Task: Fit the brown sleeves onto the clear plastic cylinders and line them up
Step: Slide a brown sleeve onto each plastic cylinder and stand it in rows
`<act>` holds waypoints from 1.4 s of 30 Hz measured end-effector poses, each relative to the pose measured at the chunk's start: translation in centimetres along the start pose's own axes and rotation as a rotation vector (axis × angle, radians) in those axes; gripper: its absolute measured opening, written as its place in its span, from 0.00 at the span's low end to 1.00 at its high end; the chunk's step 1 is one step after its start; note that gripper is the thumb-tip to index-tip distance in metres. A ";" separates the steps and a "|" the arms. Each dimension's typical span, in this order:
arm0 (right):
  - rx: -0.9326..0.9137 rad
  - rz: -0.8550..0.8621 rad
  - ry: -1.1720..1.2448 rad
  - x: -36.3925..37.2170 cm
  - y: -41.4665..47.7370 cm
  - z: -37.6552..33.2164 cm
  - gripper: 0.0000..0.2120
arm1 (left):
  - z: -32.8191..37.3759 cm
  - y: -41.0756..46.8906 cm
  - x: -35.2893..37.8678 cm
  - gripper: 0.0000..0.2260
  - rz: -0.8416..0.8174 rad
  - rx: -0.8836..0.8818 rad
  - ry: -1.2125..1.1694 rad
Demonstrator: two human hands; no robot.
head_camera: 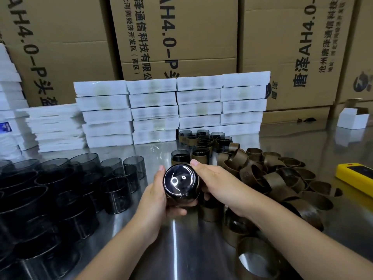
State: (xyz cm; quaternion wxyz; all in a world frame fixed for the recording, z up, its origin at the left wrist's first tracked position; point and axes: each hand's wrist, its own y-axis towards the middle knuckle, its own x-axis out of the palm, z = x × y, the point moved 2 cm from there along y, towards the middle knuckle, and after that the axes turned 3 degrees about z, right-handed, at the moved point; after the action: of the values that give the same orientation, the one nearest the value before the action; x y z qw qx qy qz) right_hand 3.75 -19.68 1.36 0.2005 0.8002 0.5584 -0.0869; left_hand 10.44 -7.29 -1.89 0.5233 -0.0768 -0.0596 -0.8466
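Loose brown sleeves (272, 178) are lying heaped at the near right of the steel bench (181, 249), and bare cylinders (60, 188) are standing at the near left. Between them, both hands are holding one dark cylinder (180, 182) above the bench, glossy end facing the camera. The left hand (159, 201) is curling its fingers under it; the right hand (214, 178) is wrapping its fingers round the right side. Sleeved cylinders (201, 142) are standing farther back.

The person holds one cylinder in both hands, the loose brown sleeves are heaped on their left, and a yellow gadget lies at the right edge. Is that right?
Not quite. The head view shows the loose brown sleeves heaped on the person's right, not left. The left hand and right hand do hold one cylinder, and the yellow gadget lies at the right edge.
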 end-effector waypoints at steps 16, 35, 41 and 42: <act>-0.184 0.205 -0.630 -5.3 8.8 -3.1 0.15 | -0.3 1.1 -0.2 0.10 0.229 0.411 0.305; 0.069 0.072 -0.948 -2.6 14.4 1.3 0.09 | -0.5 1.3 0.0 0.06 0.169 0.404 0.206; 0.177 0.010 -1.008 -2.9 15.6 3.5 0.14 | -1.0 1.6 0.1 0.11 0.113 0.419 0.224; 0.186 -0.014 -1.004 -3.0 15.8 3.8 0.17 | -1.0 1.6 0.1 0.11 0.113 0.429 0.240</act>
State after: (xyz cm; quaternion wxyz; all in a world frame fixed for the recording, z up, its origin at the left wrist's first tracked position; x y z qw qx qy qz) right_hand 17.69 -28.50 2.50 0.3715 0.6705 0.3886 -0.5113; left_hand 11.77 -8.26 -2.85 0.5773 0.1340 -0.1712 -0.7871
